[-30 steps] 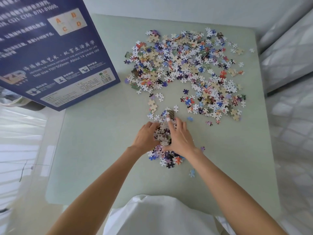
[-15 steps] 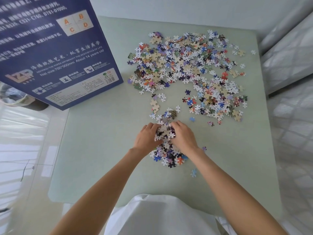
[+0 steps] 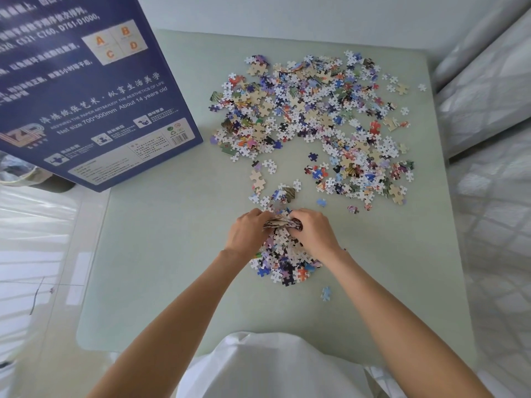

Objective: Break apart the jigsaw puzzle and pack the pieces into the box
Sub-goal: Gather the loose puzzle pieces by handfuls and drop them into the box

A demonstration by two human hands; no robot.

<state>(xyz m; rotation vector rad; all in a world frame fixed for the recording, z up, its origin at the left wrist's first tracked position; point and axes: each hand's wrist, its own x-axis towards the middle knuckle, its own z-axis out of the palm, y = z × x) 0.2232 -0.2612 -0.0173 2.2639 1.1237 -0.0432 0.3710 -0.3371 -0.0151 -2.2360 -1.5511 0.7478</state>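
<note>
Both hands pinch a joined cardboard puzzle chunk in their fingers; loose multicoloured pieces cover the pale green worktop, the blue box unfilled

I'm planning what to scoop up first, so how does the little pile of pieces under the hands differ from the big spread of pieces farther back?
The near pile is small and heaped; the far spread is wide and looser. Left hand and right hand work over the near pile; nothing touches the far spread. Both are loose pieces on the table.
</note>
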